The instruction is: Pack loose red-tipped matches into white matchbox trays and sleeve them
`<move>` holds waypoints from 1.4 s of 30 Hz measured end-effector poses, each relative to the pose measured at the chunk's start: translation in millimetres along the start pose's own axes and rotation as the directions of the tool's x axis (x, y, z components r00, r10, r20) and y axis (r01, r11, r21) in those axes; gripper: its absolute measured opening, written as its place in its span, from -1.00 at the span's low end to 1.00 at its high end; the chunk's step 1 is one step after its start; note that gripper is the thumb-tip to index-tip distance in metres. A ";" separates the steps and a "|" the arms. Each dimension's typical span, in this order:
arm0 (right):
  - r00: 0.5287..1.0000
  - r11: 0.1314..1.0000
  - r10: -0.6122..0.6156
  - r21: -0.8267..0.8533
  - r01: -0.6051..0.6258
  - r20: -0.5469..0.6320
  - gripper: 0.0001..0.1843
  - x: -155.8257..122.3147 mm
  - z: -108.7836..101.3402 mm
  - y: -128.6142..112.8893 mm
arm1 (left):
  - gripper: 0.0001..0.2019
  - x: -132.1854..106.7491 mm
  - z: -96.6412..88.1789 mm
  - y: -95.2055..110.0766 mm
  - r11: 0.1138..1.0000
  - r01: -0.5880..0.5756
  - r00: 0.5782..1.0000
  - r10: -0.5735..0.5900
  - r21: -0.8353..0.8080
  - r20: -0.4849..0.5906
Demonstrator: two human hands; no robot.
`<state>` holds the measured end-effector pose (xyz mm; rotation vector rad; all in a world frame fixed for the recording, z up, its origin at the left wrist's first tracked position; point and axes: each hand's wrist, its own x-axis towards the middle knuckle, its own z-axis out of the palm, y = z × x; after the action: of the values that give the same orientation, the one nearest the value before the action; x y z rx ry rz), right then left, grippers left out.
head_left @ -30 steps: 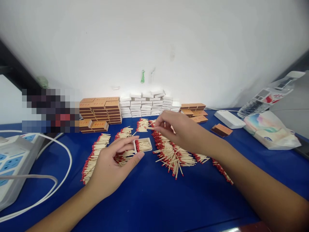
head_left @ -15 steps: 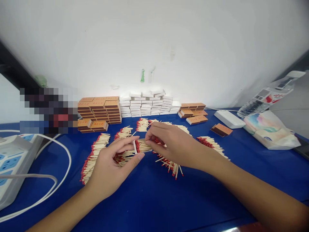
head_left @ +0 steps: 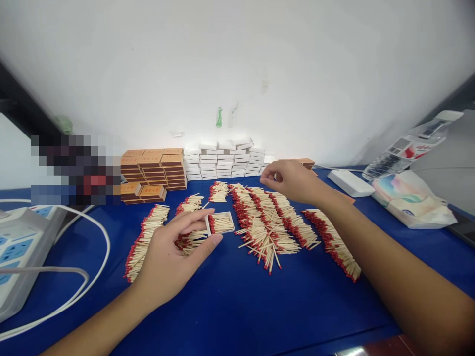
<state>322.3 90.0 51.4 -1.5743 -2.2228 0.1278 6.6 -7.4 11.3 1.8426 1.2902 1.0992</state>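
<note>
My left hand (head_left: 178,249) grips the end of a small white matchbox tray (head_left: 233,223) between thumb and fingers. Matches (head_left: 221,222) with red heads lie inside the tray, heads toward my palm. My right hand (head_left: 287,180) is raised beyond the rows of loose matches, in front of orange matchboxes (head_left: 307,162) by the wall. Its fingers are curled together, and whether anything is between them is hidden. Long rows of loose matches (head_left: 265,212) spread across the blue table (head_left: 237,306) between my hands, and another row (head_left: 148,237) lies left of my left hand.
Stacked orange matchboxes (head_left: 152,170) and white trays (head_left: 218,160) stand against the wall. A power strip (head_left: 22,257) with white cables is at left. On the right are a white box (head_left: 351,183), a tissue pack (head_left: 411,200) and a leaning plastic bottle (head_left: 408,148).
My right hand has left the tray and moved away to the right and back, uncovering the matches in the tray and the rows behind. My left hand has stayed put with the tray.
</note>
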 end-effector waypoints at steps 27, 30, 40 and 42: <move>0.986 0.990 -0.111 -0.069 0.120 0.122 -0.82 24.9 38.7 29.5 | -0.53 -0.3 0.6 1.0 1.000 0.011 1.000 -0.011 0.001 0.019; 0.985 0.988 -0.099 -0.108 0.115 0.142 -0.83 25.1 38.6 30.9 | -0.52 -0.7 0.5 0.5 1.000 0.011 1.000 -0.011 0.001 0.017; 0.973 0.984 -0.035 -0.165 0.074 0.227 -0.84 19.9 28.8 33.8 | -0.53 1.2 0.3 1.5 1.000 -0.006 1.000 0.006 -0.004 0.011; 0.972 0.987 -0.031 -0.147 0.066 0.233 -0.85 19.2 27.3 32.8 | -0.53 1.3 0.6 0.5 1.000 -0.008 1.000 0.008 0.001 0.012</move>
<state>335.5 123.8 21.9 -1.6568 -2.5012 0.1338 7.6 -6.4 11.8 1.8540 1.2775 1.0903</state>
